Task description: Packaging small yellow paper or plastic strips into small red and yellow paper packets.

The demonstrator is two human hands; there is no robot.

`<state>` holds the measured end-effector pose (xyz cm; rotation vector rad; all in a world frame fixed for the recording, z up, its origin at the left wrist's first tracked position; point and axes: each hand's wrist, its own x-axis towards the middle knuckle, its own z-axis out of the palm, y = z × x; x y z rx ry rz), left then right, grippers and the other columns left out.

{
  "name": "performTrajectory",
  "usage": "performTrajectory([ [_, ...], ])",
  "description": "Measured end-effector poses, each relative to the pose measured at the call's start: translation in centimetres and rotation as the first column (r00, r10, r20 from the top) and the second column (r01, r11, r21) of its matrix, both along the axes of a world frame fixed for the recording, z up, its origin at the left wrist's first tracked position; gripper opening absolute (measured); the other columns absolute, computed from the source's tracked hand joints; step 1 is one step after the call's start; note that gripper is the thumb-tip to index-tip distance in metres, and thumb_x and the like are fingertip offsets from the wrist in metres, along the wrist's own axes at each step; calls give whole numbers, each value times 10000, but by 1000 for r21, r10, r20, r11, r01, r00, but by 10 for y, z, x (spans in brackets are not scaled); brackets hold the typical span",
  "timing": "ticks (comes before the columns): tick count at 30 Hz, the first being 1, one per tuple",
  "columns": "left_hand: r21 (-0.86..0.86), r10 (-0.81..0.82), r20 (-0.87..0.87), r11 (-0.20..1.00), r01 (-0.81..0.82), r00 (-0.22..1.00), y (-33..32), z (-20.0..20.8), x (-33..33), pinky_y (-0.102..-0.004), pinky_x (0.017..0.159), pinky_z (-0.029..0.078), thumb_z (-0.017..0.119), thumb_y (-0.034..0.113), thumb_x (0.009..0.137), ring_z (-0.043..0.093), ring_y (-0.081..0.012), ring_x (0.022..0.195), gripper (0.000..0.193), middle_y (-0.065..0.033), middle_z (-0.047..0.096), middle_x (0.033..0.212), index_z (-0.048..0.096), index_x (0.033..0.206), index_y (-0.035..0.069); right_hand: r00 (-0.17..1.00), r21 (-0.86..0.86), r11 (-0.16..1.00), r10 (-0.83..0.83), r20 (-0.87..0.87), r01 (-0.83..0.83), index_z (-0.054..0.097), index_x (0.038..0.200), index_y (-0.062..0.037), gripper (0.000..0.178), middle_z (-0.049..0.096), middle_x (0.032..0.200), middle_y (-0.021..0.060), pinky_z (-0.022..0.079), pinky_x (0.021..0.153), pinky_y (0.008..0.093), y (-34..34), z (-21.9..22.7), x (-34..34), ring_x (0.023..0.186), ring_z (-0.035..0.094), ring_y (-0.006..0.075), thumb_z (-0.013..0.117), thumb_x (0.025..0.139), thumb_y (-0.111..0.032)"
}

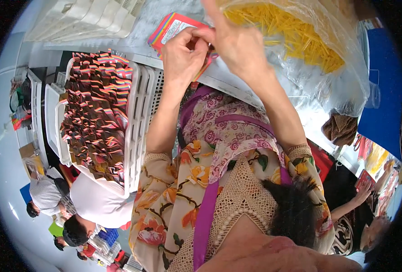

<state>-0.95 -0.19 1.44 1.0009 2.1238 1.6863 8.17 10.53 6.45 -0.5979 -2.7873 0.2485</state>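
My left hand (183,54) is closed in a pinch at the near part of a flat pink-red packet (165,31). The packet has a white label and a rainbow-striped edge, and part of it lies hidden beneath my fingers. Close by on the right, my right hand (242,50) has its index finger stretched away from me, and its thumb reaches across to my left fingertips. Its remaining fingers are mostly hidden. To the right, a clear plastic bag (353,63) lies open with many thin yellow plastic sticks (307,41) in it.
White stacked crates (140,104) at my left hold rows of dark striped packets (96,113). More pale crates (83,18) stand at the far left of the white table (142,43). A brown cloth (340,129) lies at the right edge. Other people work on both sides.
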Motion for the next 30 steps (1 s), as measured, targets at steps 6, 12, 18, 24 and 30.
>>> performTrajectory([
  [6, -26, 65, -13, 997, -66, 998, -10, 23, 9, -256, 576, 493, 644, 70, 814, 614, -92, 599, 78, -79, 672, 679, 662, 834, -3, 952, -634, 762, -76, -295, -135, 231, 1454, -38, 625, 639, 828, 193, 458, 462, 362, 8, 23, 17, 458, 549, 243, 486, 955, -314],
  [12, -9, 106, -134, 994, -109, 985, -40, 37, 4, -281, 576, 498, 641, 60, 800, 632, -150, 587, 58, -103, 663, 682, 655, 827, 11, 646, -570, 450, 22, -763, -688, 343, 1405, -32, 557, 634, 1055, 142, 457, 532, 296, 23, -10, 26, 583, 554, 188, 552, 907, -167],
  [18, -110, 103, -415, 981, -162, 904, -62, 42, -4, -345, 592, 503, 627, 24, 746, 629, -300, 637, 43, -143, 632, 712, 643, 787, 26, 927, -688, 674, -13, -375, -269, 495, 1309, -30, 427, 678, 1051, 65, 407, 476, 197, 17, -26, 27, 574, 535, 59, 578, 908, -151],
  [24, -68, 142, -461, 979, -194, 876, -79, 49, 5, -340, 571, 495, 639, 2, 731, 629, -270, 605, 38, -136, 624, 689, 626, 765, 11, 941, -678, 699, -19, -336, -228, 615, 1166, -14, 285, 695, 958, 48, 430, 513, 205, 4, -23, 27, 579, 531, 66, 579, 907, -128],
  [30, -78, 152, -397, 977, -199, 905, -85, 45, 10, -333, 574, 500, 640, 16, 736, 640, -266, 618, 47, -133, 636, 704, 642, 782, 23, 928, -611, 736, 64, -367, -292, 656, 1060, -4, 195, 689, 901, 32, 469, 598, 218, -8, -21, 32, 626, 542, 80, 593, 893, -82],
])
